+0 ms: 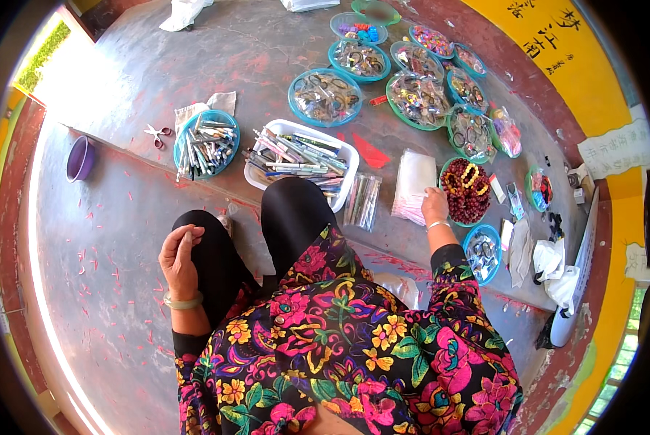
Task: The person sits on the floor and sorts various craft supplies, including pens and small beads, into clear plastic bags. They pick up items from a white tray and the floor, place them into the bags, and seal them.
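Head view: left hand [180,257] hovered loosely curled above knee, grasping nothing visible. Right hand [434,205] rested on clear plastic bags [414,185] beside bead tray [465,190]; grip unclear. Risk: sleeve could knock bead tray, scattering beads. Pen bin [300,161] sat ahead. Worn grey-red concrete floor [115,239], yellow wall [557,65].
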The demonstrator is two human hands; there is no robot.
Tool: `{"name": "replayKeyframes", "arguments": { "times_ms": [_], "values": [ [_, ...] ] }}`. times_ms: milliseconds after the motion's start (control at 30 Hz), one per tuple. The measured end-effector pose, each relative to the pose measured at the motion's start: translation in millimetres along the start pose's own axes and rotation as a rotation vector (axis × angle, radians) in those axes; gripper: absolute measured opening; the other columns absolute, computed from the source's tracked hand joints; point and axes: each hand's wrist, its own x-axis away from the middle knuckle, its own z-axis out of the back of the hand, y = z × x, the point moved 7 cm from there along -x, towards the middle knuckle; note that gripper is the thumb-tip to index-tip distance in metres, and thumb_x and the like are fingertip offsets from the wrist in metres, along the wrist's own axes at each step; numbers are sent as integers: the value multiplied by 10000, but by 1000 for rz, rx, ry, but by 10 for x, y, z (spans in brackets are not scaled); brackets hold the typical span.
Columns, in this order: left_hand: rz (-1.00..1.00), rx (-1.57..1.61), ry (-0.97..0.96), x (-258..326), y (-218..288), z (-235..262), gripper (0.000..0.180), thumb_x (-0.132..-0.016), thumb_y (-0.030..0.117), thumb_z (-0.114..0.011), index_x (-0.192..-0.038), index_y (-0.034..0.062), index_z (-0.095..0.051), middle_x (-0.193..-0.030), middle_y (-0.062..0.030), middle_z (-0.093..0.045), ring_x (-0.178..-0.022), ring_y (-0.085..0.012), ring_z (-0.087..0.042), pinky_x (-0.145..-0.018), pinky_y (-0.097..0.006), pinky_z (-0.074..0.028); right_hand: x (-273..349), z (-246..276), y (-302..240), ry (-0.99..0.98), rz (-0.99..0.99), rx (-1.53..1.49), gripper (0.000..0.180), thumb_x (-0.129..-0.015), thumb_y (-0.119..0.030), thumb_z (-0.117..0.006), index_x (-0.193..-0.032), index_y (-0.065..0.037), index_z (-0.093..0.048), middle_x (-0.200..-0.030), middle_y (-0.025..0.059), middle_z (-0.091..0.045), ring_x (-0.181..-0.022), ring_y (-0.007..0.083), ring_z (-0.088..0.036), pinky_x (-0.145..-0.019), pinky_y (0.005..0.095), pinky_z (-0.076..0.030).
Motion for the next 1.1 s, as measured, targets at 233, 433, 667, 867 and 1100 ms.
{"name": "replayKeyframes", "arguments": {
  "times_ms": [233, 433, 667, 867, 1100],
  "values": [
    [10, 22, 16, 26, 23, -9, 178, -929, 81, -504, -1034, -16, -610, -940, -93, -662, -892, -150, -623, -778, -244, -481, -91, -360, 88, -328, 104, 331, 239, -839, -129, -449, -900, -80, -675, -978, 105, -620, -990, 284, -552, -852, 384, -461],
    [11, 15, 19, 27, 35, 2, 177, -930, 76, -497, -1033, -12, -611, -941, -90, -661, -897, -148, -622, -781, -243, -479, -154, -380, 76, -264, 24, 203, 224, -829, -157, -477, -816, -74, -684, -887, 153, -654, -879, 336, -614, -779, 427, -493],
    [22, 38, 24, 24, 22, -5, 176, -930, 78, -497, -1028, -12, -612, -945, -94, -660, -897, -151, -623, -781, -242, -480, -219, -290, 192, -234, -44, -7, 210, -831, -182, -488, -822, -84, -674, -868, 198, -642, -851, 374, -615, -748, 459, -489],
    [27, 57, 30, 37, 19, 8, 176, -928, 76, -497, -1026, -15, -612, -946, -97, -661, -892, -150, -624, -779, -240, -481, -232, -64, 244, -72, -193, -122, 160, -813, -140, -521, -877, -82, -655, -885, 182, -645, -844, 375, -609, -752, 460, -474],
    [16, 85, 25, 23, -9, 15, 172, -926, 70, -497, -1019, -15, -614, -933, -95, -663, -887, -146, -623, -774, -238, -480, -324, 270, 187, 168, -78, -238, 136, -792, -167, -584, -810, -66, -674, -814, 184, -647, -786, 367, -618, -710, 434, -488]
  ]
}}
